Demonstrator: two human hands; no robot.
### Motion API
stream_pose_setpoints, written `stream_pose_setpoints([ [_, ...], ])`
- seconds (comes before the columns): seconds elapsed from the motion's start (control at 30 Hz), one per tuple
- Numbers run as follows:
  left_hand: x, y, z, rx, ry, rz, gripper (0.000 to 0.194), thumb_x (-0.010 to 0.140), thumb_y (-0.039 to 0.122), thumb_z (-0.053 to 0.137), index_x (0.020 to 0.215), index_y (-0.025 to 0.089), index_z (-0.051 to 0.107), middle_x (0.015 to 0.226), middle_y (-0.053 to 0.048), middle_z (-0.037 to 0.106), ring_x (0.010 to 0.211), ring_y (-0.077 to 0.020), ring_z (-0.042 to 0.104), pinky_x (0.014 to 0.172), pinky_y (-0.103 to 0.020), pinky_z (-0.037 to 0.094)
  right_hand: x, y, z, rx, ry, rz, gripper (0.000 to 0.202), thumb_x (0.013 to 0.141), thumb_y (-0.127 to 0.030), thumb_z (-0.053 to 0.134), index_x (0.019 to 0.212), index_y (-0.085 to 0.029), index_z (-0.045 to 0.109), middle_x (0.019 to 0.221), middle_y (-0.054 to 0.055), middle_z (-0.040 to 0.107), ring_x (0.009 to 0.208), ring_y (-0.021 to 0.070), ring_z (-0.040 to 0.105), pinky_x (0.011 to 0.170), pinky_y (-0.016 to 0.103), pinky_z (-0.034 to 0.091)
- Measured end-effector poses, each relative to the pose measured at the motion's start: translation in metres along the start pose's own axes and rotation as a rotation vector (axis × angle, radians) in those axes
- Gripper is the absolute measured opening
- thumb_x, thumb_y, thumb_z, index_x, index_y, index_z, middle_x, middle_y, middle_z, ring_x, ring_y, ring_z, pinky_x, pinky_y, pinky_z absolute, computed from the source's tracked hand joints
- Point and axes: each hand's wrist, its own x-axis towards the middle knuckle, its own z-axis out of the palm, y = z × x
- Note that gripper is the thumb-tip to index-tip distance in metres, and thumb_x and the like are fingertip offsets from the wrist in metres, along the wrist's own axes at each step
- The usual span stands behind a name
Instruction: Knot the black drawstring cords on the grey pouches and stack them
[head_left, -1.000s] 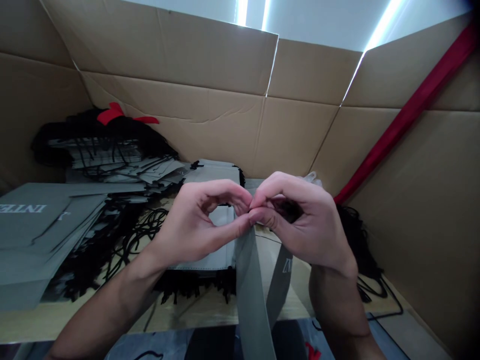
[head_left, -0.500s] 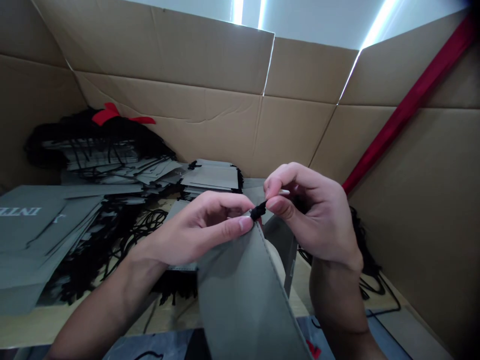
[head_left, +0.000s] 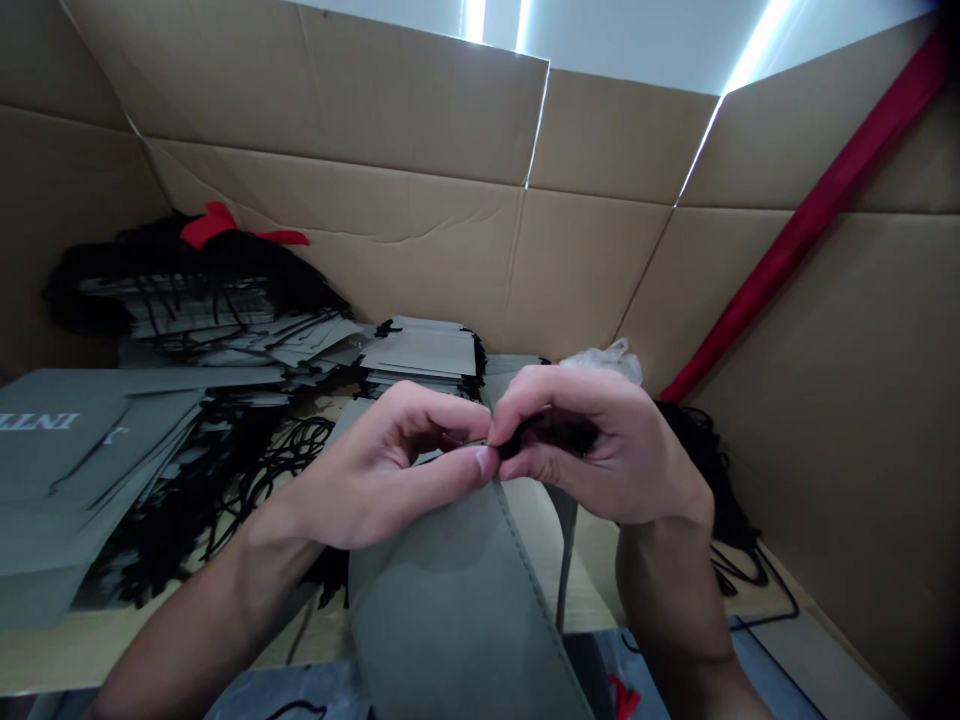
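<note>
A grey stitched piece (head_left: 457,590) hangs below both hands near the middle of the view. My left hand (head_left: 405,460) pinches its top corner between thumb and fingers. Black cord (head_left: 517,435) is held at that corner by my right hand (head_left: 600,440), whose thumb and forefinger are pressed together. The fingertips of both hands meet there and hide most of the cord's end.
Grey printed pieces (head_left: 67,470) with black cords lie at the left. A heap with black cords (head_left: 247,265) is behind them, and a neat grey stack (head_left: 420,352) stands at the back. Cardboard walls (head_left: 420,230) surround the table. A clear plastic bag (head_left: 611,360) is behind my right hand.
My right hand has moved left and slightly down, its fingertips now against my left hand's. The grey piece has shifted left, and the plastic bag has come into view.
</note>
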Motion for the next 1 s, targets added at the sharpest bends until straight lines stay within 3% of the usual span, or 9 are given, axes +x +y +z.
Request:
stream_pose_setpoints([
  [0.13, 0.000, -0.001, 0.000, 0.007, 0.013, 0.027, 0.025, 0.101, 0.032, 0.077, 0.079, 0.020, 0.078, 0.065, 0.002, 0.055, 0.057, -0.0113, 0.042, 0.048, -0.023, 0.035, -0.002, -0.002, 0.001, -0.049, 0.010, 0.001, 0.021, 0.095, -0.027, 0.096, 0.109, -0.019, 0.081, 0.096, 0.001, 0.082, 0.076, 0.0117, 0.072, 0.070, 0.023, 0.058],
  [0.27, 0.000, -0.002, -0.003, 0.028, -0.041, 0.046, 0.018, 0.100, 0.024, 0.073, 0.083, 0.020, 0.078, 0.065, 0.003, 0.052, 0.059, -0.0119, 0.043, 0.052, -0.023, 0.037, -0.002, -0.002, 0.003, -0.059, 0.008, -0.013, 0.018, 0.098, -0.024, 0.093, 0.106, -0.018, 0.078, 0.097, 0.000, 0.083, 0.082, 0.0117, 0.074, 0.077, 0.022, 0.059],
  [0.4, 0.000, 0.002, -0.006, 0.062, -0.059, 0.057, 0.023, 0.104, 0.022, 0.069, 0.082, 0.018, 0.072, 0.065, 0.004, 0.047, 0.058, -0.0103, 0.038, 0.050, -0.023, 0.033, -0.001, -0.002, 0.007, -0.099, 0.045, -0.003, 0.015, 0.103, -0.029, 0.088, 0.105, -0.019, 0.077, 0.097, 0.000, 0.082, 0.081, 0.0119, 0.073, 0.077, 0.023, 0.058],
  [0.47, 0.000, 0.004, -0.006, 0.103, -0.024, 0.054, 0.021, 0.105, 0.022, 0.069, 0.086, 0.017, 0.075, 0.068, 0.004, 0.054, 0.059, -0.0097, 0.043, 0.050, -0.021, 0.037, 0.000, -0.003, 0.008, -0.150, 0.105, 0.007, 0.017, 0.102, -0.033, 0.089, 0.105, -0.021, 0.078, 0.094, 0.000, 0.081, 0.077, 0.0124, 0.070, 0.073, 0.025, 0.057],
  [0.57, -0.001, 0.004, -0.001, 0.102, 0.102, 0.110, 0.003, 0.103, 0.021, 0.077, 0.102, 0.018, 0.079, 0.082, 0.001, 0.072, 0.067, -0.0107, 0.063, 0.058, -0.019, 0.051, -0.001, -0.005, 0.010, -0.231, 0.219, 0.014, 0.020, 0.099, -0.037, 0.092, 0.106, -0.023, 0.081, 0.095, 0.000, 0.081, 0.073, 0.0135, 0.067, 0.070, 0.028, 0.055],
  [0.67, -0.002, -0.001, 0.005, 0.081, 0.284, 0.281, 0.025, 0.099, 0.013, 0.085, 0.121, 0.021, 0.078, 0.104, -0.003, 0.082, 0.090, -0.0145, 0.080, 0.078, -0.020, 0.065, -0.002, -0.006, 0.012, -0.257, 0.271, 0.011, 0.019, 0.096, -0.036, 0.095, 0.102, -0.024, 0.082, 0.094, -0.001, 0.082, 0.073, 0.0134, 0.067, 0.070, 0.029, 0.053],
  [0.8, -0.003, -0.011, 0.008, 0.172, 0.325, 0.449, 0.032, 0.098, 0.004, 0.082, 0.123, 0.024, 0.082, 0.111, -0.004, 0.085, 0.102, -0.0168, 0.081, 0.091, -0.026, 0.067, -0.004, -0.005, 0.016, -0.206, 0.340, 0.084, 0.030, 0.089, -0.039, 0.101, 0.101, -0.025, 0.078, 0.084, -0.003, 0.075, 0.065, 0.0124, 0.063, 0.059, 0.028, 0.050],
  [0.9, -0.005, -0.014, 0.007, 0.225, 0.329, 0.465, 0.033, 0.098, 0.002, 0.082, 0.122, 0.025, 0.083, 0.109, -0.003, 0.085, 0.100, -0.0169, 0.080, 0.088, -0.028, 0.065, -0.006, -0.003, 0.017, -0.186, 0.446, 0.067, 0.043, 0.079, -0.039, 0.107, 0.097, -0.027, 0.069, 0.083, -0.003, 0.070, 0.063, 0.0132, 0.061, 0.053, 0.028, 0.049],
  [1.0, -0.008, -0.014, 0.005, 0.278, 0.374, 0.447, 0.032, 0.097, 0.003, 0.084, 0.121, 0.024, 0.082, 0.107, -0.003, 0.085, 0.096, -0.0160, 0.080, 0.085, -0.026, 0.066, -0.007, -0.006, 0.016, -0.284, 0.406, -0.030, 0.035, 0.085, -0.029, 0.104, 0.100, -0.028, 0.073, 0.093, 0.000, 0.076, 0.069, 0.0153, 0.064, 0.058, 0.031, 0.054],
])
